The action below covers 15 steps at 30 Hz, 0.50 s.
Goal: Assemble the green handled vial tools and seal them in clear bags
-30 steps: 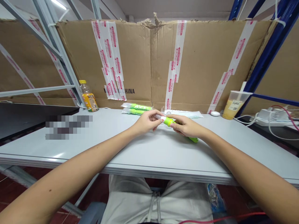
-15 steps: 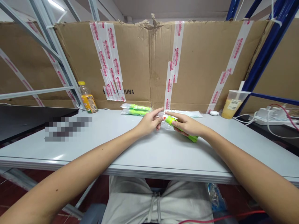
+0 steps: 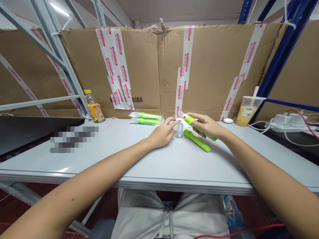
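My right hand is closed around a bright green stick, which has a whitish tip with a red spot pointing up and left. On the table below that hand lies a separate green tube, slanting down to the right. A small clear plastic cup stands left of the tube. My left hand rests on the table with thumb and index finger against the cup's left side and top. A small red spot shows between those fingers, too small to name.
Clear-wrapped green sticks lie near the cardboard wall. A yellow-capped bottle stands back left. At the back right are a drink cup, a white oval object and a power strip with cables.
My right hand has lifted the green stick up and right, away from the green tube that now lies on the table. My left hand has shifted slightly, beside the clear cup.
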Tool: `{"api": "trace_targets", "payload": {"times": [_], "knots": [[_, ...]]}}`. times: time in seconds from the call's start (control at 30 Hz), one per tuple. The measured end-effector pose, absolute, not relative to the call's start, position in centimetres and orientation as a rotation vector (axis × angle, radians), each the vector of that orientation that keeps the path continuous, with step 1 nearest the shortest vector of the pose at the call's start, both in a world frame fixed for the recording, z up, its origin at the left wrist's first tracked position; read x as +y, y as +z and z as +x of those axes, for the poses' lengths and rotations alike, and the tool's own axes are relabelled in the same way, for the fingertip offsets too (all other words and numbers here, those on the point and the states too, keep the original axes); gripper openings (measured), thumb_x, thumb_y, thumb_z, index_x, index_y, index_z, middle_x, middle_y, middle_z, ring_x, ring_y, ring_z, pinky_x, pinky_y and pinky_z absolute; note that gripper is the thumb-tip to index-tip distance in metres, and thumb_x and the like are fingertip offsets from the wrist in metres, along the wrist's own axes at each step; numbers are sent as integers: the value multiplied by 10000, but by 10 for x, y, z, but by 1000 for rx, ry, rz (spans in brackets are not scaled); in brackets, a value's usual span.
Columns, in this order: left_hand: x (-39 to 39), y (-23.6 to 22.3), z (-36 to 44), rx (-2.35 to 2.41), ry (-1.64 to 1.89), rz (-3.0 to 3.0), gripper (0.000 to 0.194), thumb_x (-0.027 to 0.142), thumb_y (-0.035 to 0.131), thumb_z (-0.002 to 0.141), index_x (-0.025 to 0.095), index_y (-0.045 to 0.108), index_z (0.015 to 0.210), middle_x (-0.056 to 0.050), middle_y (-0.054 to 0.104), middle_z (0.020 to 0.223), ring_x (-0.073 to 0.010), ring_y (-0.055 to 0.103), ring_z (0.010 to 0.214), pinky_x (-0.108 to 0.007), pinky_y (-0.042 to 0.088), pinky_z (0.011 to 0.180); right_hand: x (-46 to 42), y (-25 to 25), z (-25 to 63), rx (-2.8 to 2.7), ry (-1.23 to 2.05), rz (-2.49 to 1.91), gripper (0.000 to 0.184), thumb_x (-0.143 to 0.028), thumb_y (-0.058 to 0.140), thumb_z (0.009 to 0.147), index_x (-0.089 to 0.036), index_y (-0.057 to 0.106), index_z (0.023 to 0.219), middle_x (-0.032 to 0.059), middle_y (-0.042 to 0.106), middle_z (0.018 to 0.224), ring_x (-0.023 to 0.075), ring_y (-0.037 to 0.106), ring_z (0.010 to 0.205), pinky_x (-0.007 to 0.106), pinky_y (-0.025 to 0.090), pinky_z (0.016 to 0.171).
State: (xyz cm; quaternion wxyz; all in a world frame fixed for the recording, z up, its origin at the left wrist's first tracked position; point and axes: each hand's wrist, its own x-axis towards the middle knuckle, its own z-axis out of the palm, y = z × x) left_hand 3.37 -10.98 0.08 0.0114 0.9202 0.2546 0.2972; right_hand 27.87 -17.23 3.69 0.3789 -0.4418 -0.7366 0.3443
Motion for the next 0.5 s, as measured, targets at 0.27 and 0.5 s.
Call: {"api": "trace_targets", "payload": {"times": [0.27,0.5], "knots": [[-112,-4,41,836,835,2992,551,269,518,912,227,394,1447,-118,413,1526,-285,559,1236,-425,491,976,-171,35,278,-1887,855,-1121,580,-415,537,950,-221,430,1486,-61,527,585,94,445,399,228,383,409],[-107,-5,38,904,887,2837,473,314,617,867,183,448,1289,-99,628,1120,-252,632,969,-394,499,835,-174,36,274,-1932,810,-1163,573,-405,534,952,-215,436,1484,-53,539,607,97,450,411,242,392,424]]}}
